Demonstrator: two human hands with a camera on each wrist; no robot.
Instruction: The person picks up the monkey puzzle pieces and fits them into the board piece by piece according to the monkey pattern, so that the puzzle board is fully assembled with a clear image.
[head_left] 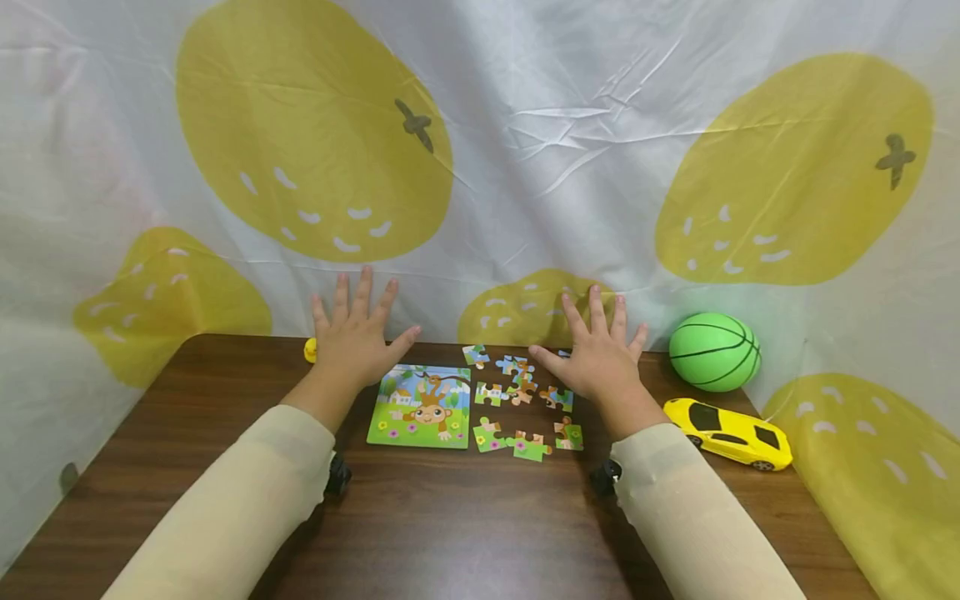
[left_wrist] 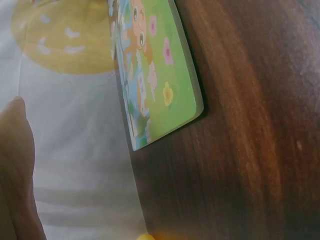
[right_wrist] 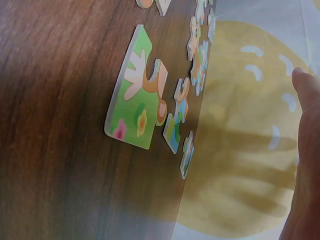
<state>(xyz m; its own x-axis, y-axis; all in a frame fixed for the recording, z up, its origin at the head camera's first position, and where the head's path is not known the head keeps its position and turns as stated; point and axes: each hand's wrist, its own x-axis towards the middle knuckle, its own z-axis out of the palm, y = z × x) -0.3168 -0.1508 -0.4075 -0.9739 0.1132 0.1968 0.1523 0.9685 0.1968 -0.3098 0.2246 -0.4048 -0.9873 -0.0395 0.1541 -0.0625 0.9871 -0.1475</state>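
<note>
My left hand is held out with its fingers spread, above the back left of the table and holding nothing. My right hand is likewise spread, near the loose puzzle pieces, and it too holds nothing. Between the hands lies a square picture board with a monkey on green grass. Several separate jigsaw pieces are scattered to the right of it. In the right wrist view a corner piece with flowers lies flat, with the thumb at the right edge.
A green ball and a yellow toy car stand at the table's right side. A small yellow object is partly hidden behind the left hand. White cloth with yellow fruit prints hangs behind the brown table.
</note>
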